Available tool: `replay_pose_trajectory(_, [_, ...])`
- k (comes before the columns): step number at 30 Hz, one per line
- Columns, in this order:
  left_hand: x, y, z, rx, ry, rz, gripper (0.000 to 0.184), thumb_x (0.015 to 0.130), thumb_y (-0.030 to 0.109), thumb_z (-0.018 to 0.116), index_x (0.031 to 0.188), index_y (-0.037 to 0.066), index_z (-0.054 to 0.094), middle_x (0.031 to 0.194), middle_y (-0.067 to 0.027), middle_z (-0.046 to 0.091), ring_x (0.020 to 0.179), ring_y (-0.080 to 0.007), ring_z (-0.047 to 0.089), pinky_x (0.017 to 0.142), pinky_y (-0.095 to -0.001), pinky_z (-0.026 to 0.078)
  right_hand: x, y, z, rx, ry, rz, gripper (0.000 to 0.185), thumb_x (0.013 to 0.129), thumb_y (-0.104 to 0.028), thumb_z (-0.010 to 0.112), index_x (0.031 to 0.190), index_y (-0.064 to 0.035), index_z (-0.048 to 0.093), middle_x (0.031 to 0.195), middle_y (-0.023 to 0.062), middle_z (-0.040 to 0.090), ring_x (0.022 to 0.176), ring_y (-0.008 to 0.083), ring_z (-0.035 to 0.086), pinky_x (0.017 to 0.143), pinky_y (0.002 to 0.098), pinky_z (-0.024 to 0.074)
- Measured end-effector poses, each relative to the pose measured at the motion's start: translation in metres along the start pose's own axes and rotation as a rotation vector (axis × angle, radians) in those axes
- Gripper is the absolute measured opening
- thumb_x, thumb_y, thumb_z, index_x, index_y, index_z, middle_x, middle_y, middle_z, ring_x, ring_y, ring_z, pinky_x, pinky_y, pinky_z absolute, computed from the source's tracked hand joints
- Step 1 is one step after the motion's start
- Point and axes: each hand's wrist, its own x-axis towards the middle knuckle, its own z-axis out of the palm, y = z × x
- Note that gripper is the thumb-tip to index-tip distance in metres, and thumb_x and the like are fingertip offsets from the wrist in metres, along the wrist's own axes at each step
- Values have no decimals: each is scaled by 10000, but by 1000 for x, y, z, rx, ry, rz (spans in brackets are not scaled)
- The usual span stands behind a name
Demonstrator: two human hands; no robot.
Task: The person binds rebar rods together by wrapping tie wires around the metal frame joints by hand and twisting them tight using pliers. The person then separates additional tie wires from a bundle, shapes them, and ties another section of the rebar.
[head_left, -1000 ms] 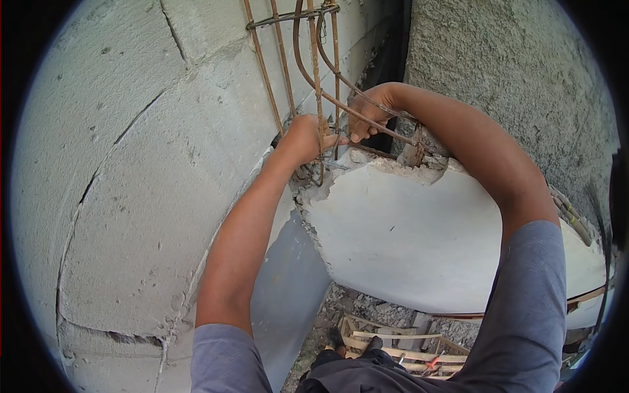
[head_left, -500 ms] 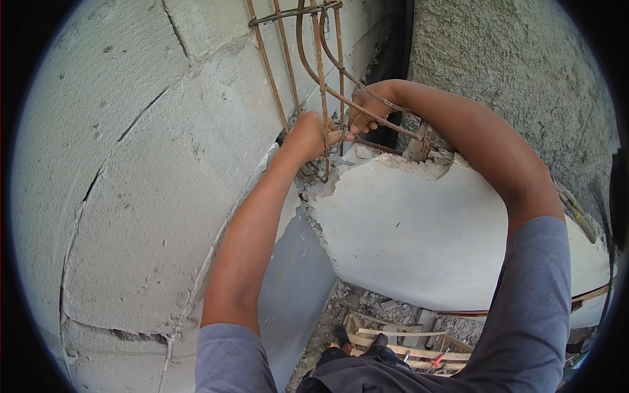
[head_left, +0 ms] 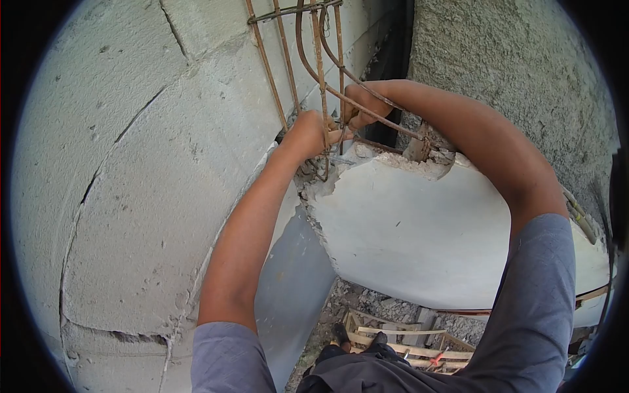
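Note:
Rusty rebar (head_left: pixel 322 78) rises in several upright rods from the broken top of a column. My left hand (head_left: pixel 308 134) is closed low among the rods, fingers curled behind one of them and one finger pointing right. Opposite it, my right hand (head_left: pixel 367 105) reaches round from behind the bent bars (head_left: pixel 386 122), fingers curled by another upright rod. The fingertips of both hands almost meet there. Whatever they pinch is too small or hidden to make out. Higher up, a rusty stirrup (head_left: pixel 295 12) rings the rods.
A cracked block wall (head_left: pixel 151 196) stands close on the left, a rough plastered wall (head_left: pixel 511 59) at the upper right. Below my arms is a pale smooth panel (head_left: pixel 406 229) with a crumbled edge. My feet are on a wooden frame (head_left: pixel 400 344) above rubble (head_left: pixel 367 302).
My right hand has shifted slightly left and up, its fingers curling in more against the rod. My left hand stays in nearly the same place.

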Motion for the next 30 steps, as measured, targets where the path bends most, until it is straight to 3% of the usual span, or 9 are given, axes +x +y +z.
replay_pose_trajectory(3, [3,-4,1,17,-16,-9,476,765,443,834,740,-17,714,571,-57,584,548,-162,515,550,-352,444,6,3,-7,-17,-78,-8,129,745,-93,662,766,33,680,630,132,630,589,210,572,577,399,464])
replay_pose_trajectory(5, [3,-5,2,6,-14,0,487,759,452,835,751,-21,718,581,-67,596,556,-170,524,561,-355,454,6,4,-7,-82,-15,-26,117,732,-85,661,760,26,680,635,127,638,584,206,571,570,396,459])
replay_pose_trajectory(8, [3,-4,2,-8,6,-19,576,737,494,834,668,-43,639,614,-165,626,573,-296,596,613,-421,490,12,12,-3,-86,-14,-14,125,737,-100,683,791,10,707,655,119,661,594,204,586,573,389,463])
replay_pose_trajectory(18, [0,1,1,-4,21,12,568,732,502,834,666,-29,644,597,-153,616,564,-290,584,603,-420,483,2,19,5,96,105,21,240,787,-207,763,964,-45,765,800,85,731,714,196,643,675,389,497])
replay_pose_trajectory(30, [-3,4,0,-3,12,-17,542,757,475,824,685,-36,659,598,-149,617,560,-253,574,590,-404,480,2,19,5,423,-109,361,261,879,-154,646,1072,19,681,883,97,731,724,155,685,652,320,556])
